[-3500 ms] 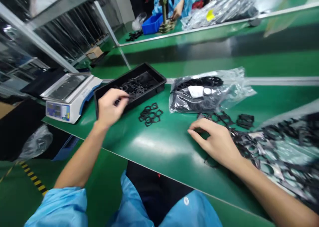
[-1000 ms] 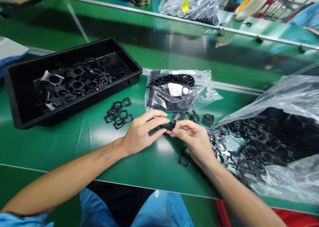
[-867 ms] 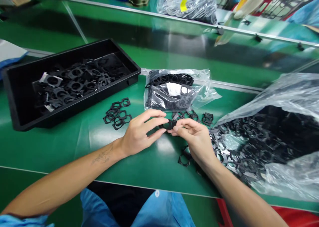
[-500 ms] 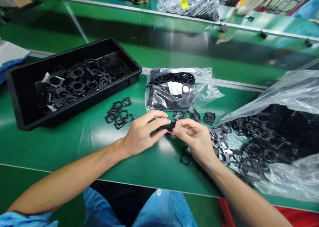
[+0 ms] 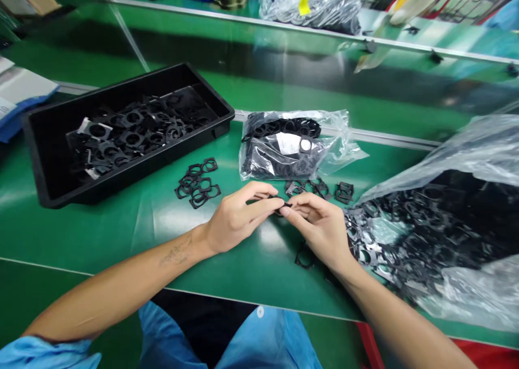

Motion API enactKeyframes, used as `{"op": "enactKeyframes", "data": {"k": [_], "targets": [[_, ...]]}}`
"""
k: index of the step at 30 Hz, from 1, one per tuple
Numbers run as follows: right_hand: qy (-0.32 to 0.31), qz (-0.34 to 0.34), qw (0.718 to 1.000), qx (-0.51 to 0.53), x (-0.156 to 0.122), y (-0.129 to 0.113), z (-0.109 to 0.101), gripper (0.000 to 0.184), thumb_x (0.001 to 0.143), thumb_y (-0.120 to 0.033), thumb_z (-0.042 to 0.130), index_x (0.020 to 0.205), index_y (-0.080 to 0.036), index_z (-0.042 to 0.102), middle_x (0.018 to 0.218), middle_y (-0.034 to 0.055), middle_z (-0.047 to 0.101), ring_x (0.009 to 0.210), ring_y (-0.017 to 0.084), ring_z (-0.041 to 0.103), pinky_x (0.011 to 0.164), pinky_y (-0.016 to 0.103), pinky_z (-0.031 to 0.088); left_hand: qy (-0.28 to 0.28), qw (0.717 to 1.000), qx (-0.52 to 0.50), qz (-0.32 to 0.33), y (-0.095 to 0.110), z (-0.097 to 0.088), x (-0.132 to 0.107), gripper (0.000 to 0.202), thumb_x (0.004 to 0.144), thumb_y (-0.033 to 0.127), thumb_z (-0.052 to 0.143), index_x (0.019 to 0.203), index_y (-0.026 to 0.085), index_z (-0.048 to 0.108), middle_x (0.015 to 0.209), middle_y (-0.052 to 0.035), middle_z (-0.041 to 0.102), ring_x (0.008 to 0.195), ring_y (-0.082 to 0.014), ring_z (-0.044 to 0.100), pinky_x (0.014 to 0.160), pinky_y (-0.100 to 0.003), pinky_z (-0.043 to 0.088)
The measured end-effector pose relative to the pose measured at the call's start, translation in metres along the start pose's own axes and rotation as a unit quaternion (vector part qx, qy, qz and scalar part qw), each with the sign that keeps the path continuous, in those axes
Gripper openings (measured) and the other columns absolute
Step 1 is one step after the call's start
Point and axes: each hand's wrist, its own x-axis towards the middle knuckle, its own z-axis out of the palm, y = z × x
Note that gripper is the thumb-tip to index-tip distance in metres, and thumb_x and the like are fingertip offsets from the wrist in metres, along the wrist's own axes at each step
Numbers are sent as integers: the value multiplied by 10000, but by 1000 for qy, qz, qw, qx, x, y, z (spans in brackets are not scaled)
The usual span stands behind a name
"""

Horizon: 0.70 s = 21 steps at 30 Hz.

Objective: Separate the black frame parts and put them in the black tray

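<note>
Over the middle of the green table, my left hand (image 5: 237, 215) and my right hand (image 5: 320, 226) pinch one small black plastic part (image 5: 287, 204) between their fingertips. Fingers cover most of it, so its full shape is hidden. Left of my hands lies a loose cluster of black square frames with round holes (image 5: 199, 182). More such black frames (image 5: 312, 187) lie just behind my right hand, and a single frame (image 5: 304, 256) rests below that hand, partly covered by it.
A black tray (image 5: 133, 182) of similar parts stands at the left. A clear bag (image 5: 279, 166) of black parts lies behind my hands. On the right a large open plastic bag (image 5: 478, 147) spills many parts. A metal rail (image 5: 389, 138) runs along the back.
The part between my fingertips has been tilted and now shows nearly edge-on. My left fingers have closed in toward the right hand. The whole view has shifted slightly.
</note>
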Motion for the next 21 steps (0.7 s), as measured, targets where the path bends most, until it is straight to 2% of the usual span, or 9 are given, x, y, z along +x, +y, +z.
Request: {"op": "enactKeyframes", "data": {"k": [3,5,8,11,15,21], "targets": [[16,-56,997,-55,-2,1,-1,293,786,-482,822,776,-217,697,772,18,690,709,165,674,732,300,617,-6,999,-31,-28,1,0,1,243,933,126,645,1167,186,670,1117,-92,686,1018,-166,703,904,-309,629],[22,-88,992,-84,-3,0,-2,253,829,-454,789,783,-222,697,780,24,689,723,172,674,720,302,620,-6,995,-63,-70,2,-1,2,282,914,182,686,1194,190,646,1103,-89,692,994,-178,698,893,-330,624],[23,-127,983,-129,-5,-2,-3,201,860,-401,765,786,-227,695,775,28,696,720,176,673,687,297,609,4,984,-110,-142,2,-1,3,177,922,213,669,1095,180,649,1008,-66,698,885,-156,691,825,-295,611],[31,-164,970,-179,-5,-3,-4,152,881,-335,747,785,-228,695,764,31,709,704,179,670,689,308,591,7,974,-135,-182,3,-1,4,42,931,206,646,965,180,647,914,-41,700,856,-152,685,810,-278,588],[35,-207,954,-216,-5,-4,-5,92,889,-259,730,805,-230,703,774,30,729,713,187,675,713,330,574,-4,970,-147,-192,2,-2,5,38,922,214,661,911,181,646,892,-41,710,855,-164,678,818,-301,557],[16,-217,951,-221,-2,-4,-6,65,902,-241,707,838,-236,706,817,37,741,764,202,690,753,354,568,0,972,-162,-168,0,-4,5,72,912,213,681,851,190,651,846,-36,717,821,-169,665,780,-318,534]]}}
